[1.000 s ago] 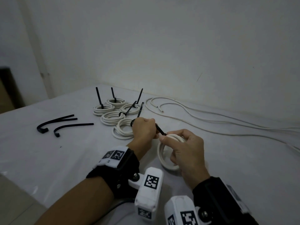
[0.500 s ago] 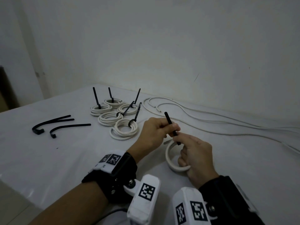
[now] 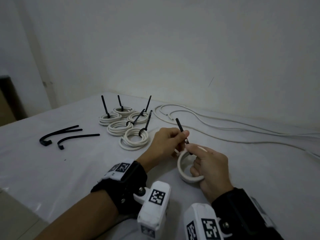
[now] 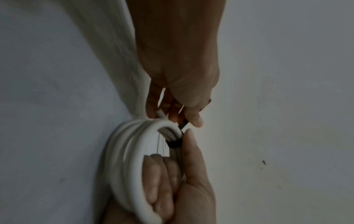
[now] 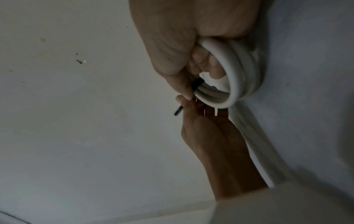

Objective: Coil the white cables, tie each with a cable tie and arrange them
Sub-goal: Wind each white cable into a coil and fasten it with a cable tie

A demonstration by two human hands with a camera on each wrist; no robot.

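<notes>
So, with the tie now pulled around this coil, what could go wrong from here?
1. The right hand grips the coil on one side only; if that grip loosens before the tie is tight, the loops may spring apart.
2. A cable end sticks out near the left hand, so it may stay outside the tie.
3. The tied coils lie close by; a strong pull might knock them.

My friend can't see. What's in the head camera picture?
Two hands tie a white coil: the right hand grips it, the left hand pulls a black tie up. Behind lie five tied coils, spare ties and loose cables on a white table.
</notes>
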